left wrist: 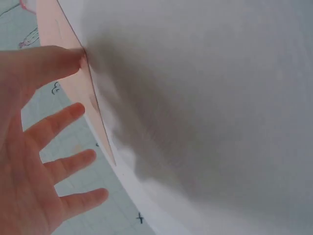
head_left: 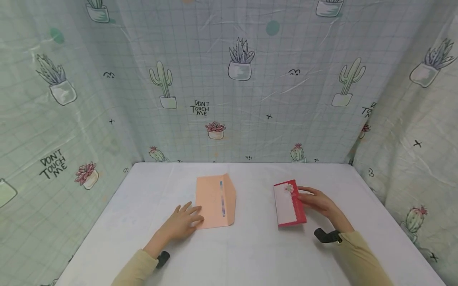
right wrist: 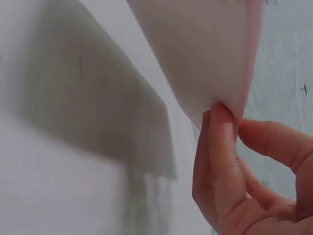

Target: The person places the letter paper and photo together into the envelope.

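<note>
A peach envelope point(head_left: 211, 198) lies left of the middle of the table, its pointed flap folded out to the right and a shiny strip running down beside it. My left hand point(head_left: 182, 223) is at its lower left edge. In the left wrist view the thumb point(left wrist: 58, 63) touches the envelope's edge point(left wrist: 93, 100), while the other fingers are spread and straight. To the right, my right hand point(head_left: 320, 202) pinches the right edge of a red and white greeting card point(head_left: 285, 206) with a flower decoration. The right wrist view shows the card point(right wrist: 205, 54) raised over its shadow, gripped between thumb and fingers.
The white tabletop point(head_left: 250, 254) carries the envelope. A cactus-patterned cloth point(head_left: 264, 91) stands behind the table and along both sides. Black straps or mounts point(head_left: 326, 236) sit at the wrists, near the cuffs of the light sleeves point(head_left: 361, 254).
</note>
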The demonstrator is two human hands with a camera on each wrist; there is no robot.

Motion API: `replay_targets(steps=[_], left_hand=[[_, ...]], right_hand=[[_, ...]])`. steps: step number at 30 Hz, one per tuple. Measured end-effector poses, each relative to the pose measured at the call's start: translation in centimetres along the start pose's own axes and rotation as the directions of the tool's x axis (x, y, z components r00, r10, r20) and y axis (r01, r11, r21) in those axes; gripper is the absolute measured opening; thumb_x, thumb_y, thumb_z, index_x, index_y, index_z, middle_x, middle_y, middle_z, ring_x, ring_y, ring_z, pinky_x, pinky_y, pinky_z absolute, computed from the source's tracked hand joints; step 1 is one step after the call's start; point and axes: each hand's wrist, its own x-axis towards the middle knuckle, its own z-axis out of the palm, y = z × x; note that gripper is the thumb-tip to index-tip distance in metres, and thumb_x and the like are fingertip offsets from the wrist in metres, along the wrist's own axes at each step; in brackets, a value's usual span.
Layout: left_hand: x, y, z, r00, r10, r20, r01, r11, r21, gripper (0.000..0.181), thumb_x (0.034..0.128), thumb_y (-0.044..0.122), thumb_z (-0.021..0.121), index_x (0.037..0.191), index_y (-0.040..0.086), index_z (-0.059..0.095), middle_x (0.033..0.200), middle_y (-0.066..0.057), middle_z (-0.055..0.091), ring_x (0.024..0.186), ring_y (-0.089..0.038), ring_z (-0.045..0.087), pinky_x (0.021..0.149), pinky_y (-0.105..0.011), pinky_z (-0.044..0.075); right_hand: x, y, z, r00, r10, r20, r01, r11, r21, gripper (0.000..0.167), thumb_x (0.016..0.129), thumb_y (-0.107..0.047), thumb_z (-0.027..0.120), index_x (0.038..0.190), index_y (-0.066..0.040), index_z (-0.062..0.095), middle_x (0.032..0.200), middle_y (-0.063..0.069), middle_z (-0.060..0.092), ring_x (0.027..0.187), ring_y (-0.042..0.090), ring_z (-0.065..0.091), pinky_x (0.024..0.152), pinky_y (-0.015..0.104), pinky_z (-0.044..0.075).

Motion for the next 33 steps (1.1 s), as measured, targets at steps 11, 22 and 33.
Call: replay_targets(steps=[11,22,33], left_hand=[[1.1,2.0,0.8,0.998,-0.056,0.009,0.056,0.998,0.001,0.035,0.0892,0.033,0.050,0.122,0.022,0.054,0.122,-0.019,0.053,0.118,-0.049,0.040,0.090,-0.066,0.032],[1.3,6.7,0.9,0.987,-0.157,0.029,0.154,0.984,0.086,0.047,0.0869,0.036,0.053,0.122,0.004,0.052,0.122,-0.019,0.050,0.108,-0.041,0.047,0.086,-0.062,0.038],[1.2,6.7,0.0,0.966,-0.206,0.157,0.213,0.977,-0.025,0.049,0.0841,0.042,0.053,0.128,0.021,0.049,0.133,-0.022,0.043,0.119,-0.048,0.040,0.091,-0.068,0.029]], right_hand=[[1.8,-1.5,5.5,0.998,-0.058,-0.016,0.057,0.997,-0.057,0.058,0.088,-0.023,0.055,0.138,-0.004,0.030,0.128,0.021,0.048,0.096,0.010,0.059,0.085,0.030,0.050],[3.5,-3.7,11.4,0.987,-0.155,-0.031,0.151,0.983,-0.104,0.051,0.086,-0.017,0.059,0.132,-0.008,0.040,0.120,0.022,0.053,0.096,0.018,0.061,0.082,0.034,0.051],[6.3,-4.3,15.2,0.947,-0.256,-0.193,0.212,0.952,-0.219,0.025,0.083,-0.009,0.062,0.107,-0.002,0.060,0.103,0.017,0.062,0.082,0.017,0.063,0.072,0.032,0.055]])
